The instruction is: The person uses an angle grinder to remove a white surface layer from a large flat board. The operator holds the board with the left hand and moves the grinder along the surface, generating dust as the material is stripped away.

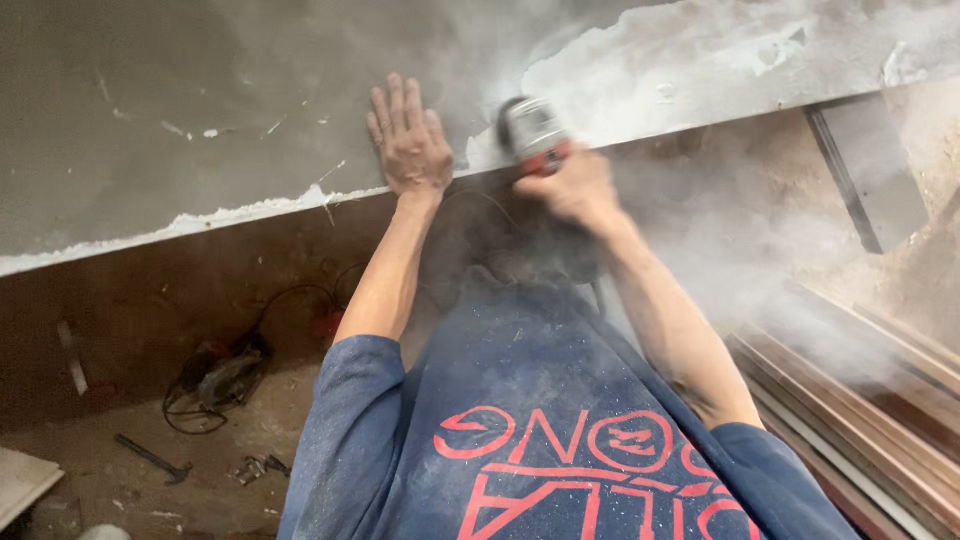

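Note:
My left hand (pixel 408 140) lies flat with fingers spread on a large grey slab (pixel 200 110), close to its chipped white edge. My right hand (pixel 575 185) grips a small grey and red power grinder (pixel 532 132) held against the slab's edge just right of my left hand. Pale dust (pixel 720 260) billows from the tool toward the right. My blue dust-speckled shirt (pixel 530 400) with red lettering fills the lower middle of the view.
On the brown floor at lower left lie another power tool with a black cable (pixel 225 380), a hammer (pixel 152 458) and pliers (pixel 258 466). Long wooden strips (pixel 860 400) are stacked at lower right. A grey metal bracket (pixel 865 170) hangs under the slab at right.

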